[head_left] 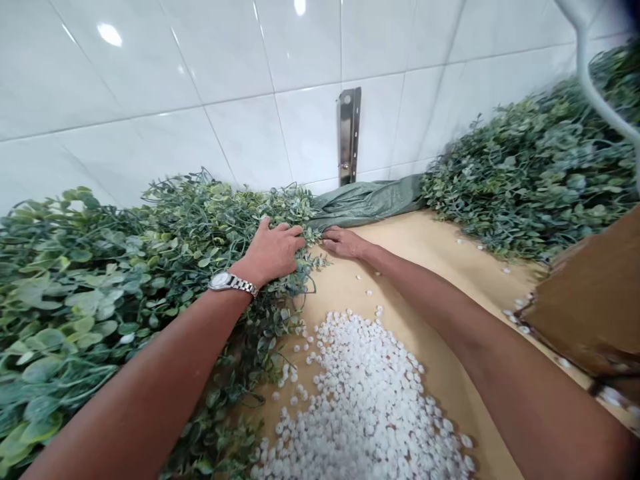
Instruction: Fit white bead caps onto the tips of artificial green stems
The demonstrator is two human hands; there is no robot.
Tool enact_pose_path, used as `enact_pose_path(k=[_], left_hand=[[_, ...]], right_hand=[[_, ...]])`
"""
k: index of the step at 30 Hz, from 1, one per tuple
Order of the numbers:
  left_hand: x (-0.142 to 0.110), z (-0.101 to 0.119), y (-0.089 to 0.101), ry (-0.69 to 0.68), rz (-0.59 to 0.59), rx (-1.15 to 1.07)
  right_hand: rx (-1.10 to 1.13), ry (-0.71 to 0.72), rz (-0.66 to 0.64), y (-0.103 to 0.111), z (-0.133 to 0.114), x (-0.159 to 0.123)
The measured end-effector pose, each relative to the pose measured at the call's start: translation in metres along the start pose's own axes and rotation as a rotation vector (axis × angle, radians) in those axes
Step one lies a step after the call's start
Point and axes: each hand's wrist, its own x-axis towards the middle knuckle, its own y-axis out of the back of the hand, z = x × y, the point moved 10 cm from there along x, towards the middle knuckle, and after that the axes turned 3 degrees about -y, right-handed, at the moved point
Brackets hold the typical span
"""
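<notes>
My left hand (275,250), with a metal wristwatch (233,283) on its wrist, lies on the right edge of a big heap of artificial green foliage (115,267). Its fingers are stretched out and somewhat apart. My right hand (343,241) is low on the tan surface, close to the foliage edge and just in front of a dark green plastic sheet (370,200). Its fingers are curled in by the leaf tips, and what they hold, if anything, is hidden. Nearer to me, between my forearms, spreads a pile of small white plastic pieces (370,393).
The tan surface (420,240) meets a white tiled wall (225,67) carrying a metal bracket (349,137). Another foliage heap (540,167) stands at right, near a brown cardboard-like piece (590,300). A pale cable or tube (590,80) hangs at upper right.
</notes>
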Motion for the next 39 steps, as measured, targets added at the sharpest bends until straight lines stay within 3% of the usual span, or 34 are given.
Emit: enact_pose_path(k=[5, 12, 17, 21, 23, 27, 32, 34, 39], left_hand=[[-0.001, -0.017, -0.005, 0.066, -0.002, 0.008], [0.002, -0.013, -0.007, 0.068, 0.014, -0.037], [0.004, -0.005, -0.005, 0.056, -0.007, -0.063], [0.006, 0.002, -0.006, 0.047, -0.038, -0.08], [0.006, 0.007, -0.004, 0.037, -0.044, -0.092], [0.004, 0.021, 0.006, -0.012, -0.029, -0.126], [0.004, 0.033, 0.012, -0.042, -0.015, -0.141], [0.004, 0.039, 0.014, -0.053, -0.013, -0.134], [0.0, 0.055, 0.026, -0.104, 0.0, -0.093]], right_hand=[[0.065, 0.099, -0.131, -0.009, -0.025, -0.031], [0.165, 0.086, -0.253, 0.013, -0.051, -0.127], [0.15, -0.113, -0.005, 0.054, -0.008, -0.139], [0.149, -0.143, 0.061, 0.053, 0.012, -0.134], [0.157, -0.099, 0.034, 0.042, 0.001, -0.139], [0.138, 0.001, -0.025, 0.022, -0.047, -0.175], [0.043, 0.003, -0.003, 0.023, -0.09, -0.234], [-0.107, -0.103, 0.066, 0.039, -0.08, -0.25], [-0.343, -0.466, 0.219, 0.085, -0.017, -0.28]])
